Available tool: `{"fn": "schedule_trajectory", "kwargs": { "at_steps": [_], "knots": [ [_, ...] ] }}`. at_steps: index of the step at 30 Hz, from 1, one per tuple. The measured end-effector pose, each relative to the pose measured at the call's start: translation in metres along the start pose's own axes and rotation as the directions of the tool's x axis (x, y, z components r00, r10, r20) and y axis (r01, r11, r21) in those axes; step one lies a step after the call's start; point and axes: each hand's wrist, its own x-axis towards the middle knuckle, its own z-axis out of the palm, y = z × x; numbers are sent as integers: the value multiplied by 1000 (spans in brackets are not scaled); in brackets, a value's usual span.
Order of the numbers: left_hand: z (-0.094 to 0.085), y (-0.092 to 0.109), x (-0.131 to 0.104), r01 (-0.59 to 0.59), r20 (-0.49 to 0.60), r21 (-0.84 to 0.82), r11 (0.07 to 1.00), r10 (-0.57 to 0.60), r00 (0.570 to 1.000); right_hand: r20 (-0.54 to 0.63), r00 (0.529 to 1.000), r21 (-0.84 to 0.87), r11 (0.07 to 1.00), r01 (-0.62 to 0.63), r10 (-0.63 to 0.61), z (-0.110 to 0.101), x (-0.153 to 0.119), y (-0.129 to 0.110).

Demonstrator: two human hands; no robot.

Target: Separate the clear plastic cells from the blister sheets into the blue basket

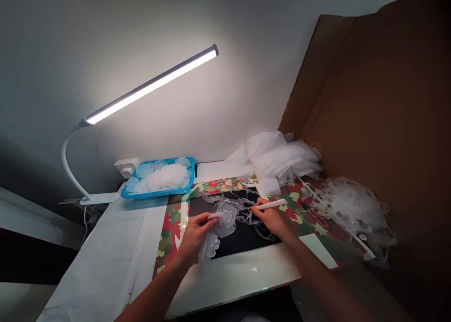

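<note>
My left hand (197,235) pinches a bunch of translucent white fabric pieces (225,221) over the left part of a black mat (239,242). Some of that fabric hangs below my fingers. My right hand (268,214) is closed round a white pen-like tool (276,203), its tip pointing left toward the fabric. Thin, stringy fabric scraps (243,209) lie on the mat between and behind my hands; whether my right fingers also hold a strand cannot be made out.
A blue basket (158,193) of sheer pieces stands back left, beside a lit lamp (155,85). White fabric (282,155) is heaped at the back. Tangled scraps (355,209), pink-handled scissors (317,216) and a cardboard wall (373,101) are right.
</note>
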Motion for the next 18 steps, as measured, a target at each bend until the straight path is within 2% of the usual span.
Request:
{"fn": "schedule_trajectory", "kwargs": {
  "at_steps": [4,7,11,14,18],
  "knots": [
    [-10,0,-6,98,10,-154,983,-98,995,8,1000,95,995,0,-1,-10,-6,0],
    [-15,-3,-5,138,27,-233,963,-135,990,-76,996,101,993,59,-52,-10,-13,-2],
    [-18,-5,1,173,26,-264,949,-173,985,-170,980,77,989,122,-108,0,-27,-4],
    [-17,-8,2,181,38,-285,941,-177,983,-169,975,28,988,150,-144,9,-35,-6],
    [-20,-8,1,158,18,-255,954,-159,987,-113,975,-79,980,185,-193,13,-39,-4]
  ]
}}
